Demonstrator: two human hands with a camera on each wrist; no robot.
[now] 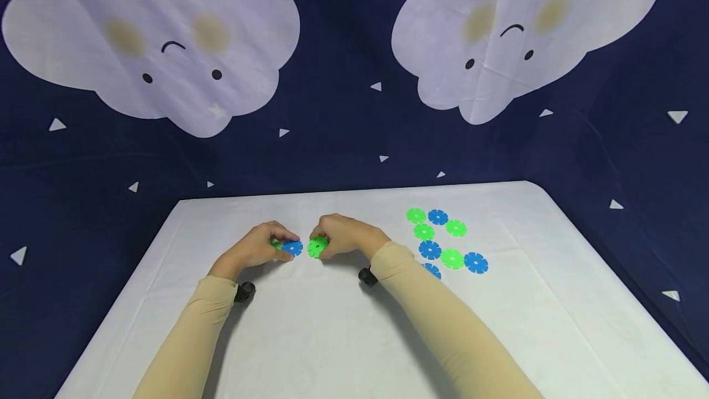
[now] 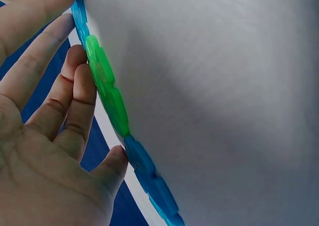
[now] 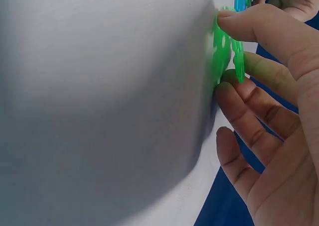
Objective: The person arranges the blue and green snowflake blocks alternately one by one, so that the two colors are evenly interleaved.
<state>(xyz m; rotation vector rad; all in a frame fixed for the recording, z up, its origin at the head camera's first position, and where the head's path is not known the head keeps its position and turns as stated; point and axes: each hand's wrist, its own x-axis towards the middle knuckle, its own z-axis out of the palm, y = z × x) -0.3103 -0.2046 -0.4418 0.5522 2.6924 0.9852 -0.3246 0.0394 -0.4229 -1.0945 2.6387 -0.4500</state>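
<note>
Left hand (image 1: 260, 245) low over the white table (image 1: 332, 337), fingers curled, pinching a blue disc (image 1: 292, 247) with a sliver of a green piece (image 1: 275, 243) showing behind the fingertips; in the left wrist view, a chain of blue and green pieces (image 2: 107, 86) seen edge-on against the cloth, fingers (image 2: 75, 94) bent loosely beside it, the little finger touching a blue piece, exact grip not visible there. Just to the right, almost touching the blue disc, a green disc (image 1: 317, 246) pinched by the right hand (image 1: 346, 234), fingers curled narrow around it; in the right wrist view, thumb on top and fingers (image 3: 249, 99) underneath the green disc (image 3: 222, 47), held on edge at the cloth surface, with a second green edge just beside it and a bit of blue at the top border. Both hands near the table centre, knuckles close together, discs between them. Beige sleeves (image 1: 454, 331) on both forearms, a small dark wrist camera under each. Farther right, well apart from the hands, a loose cluster of flat green and blue discs (image 1: 443, 242) on the table, one blue disc partly hidden behind the right sleeve. Behind the table, a dark blue backdrop (image 1: 343, 140) with two white cloud figures
</note>
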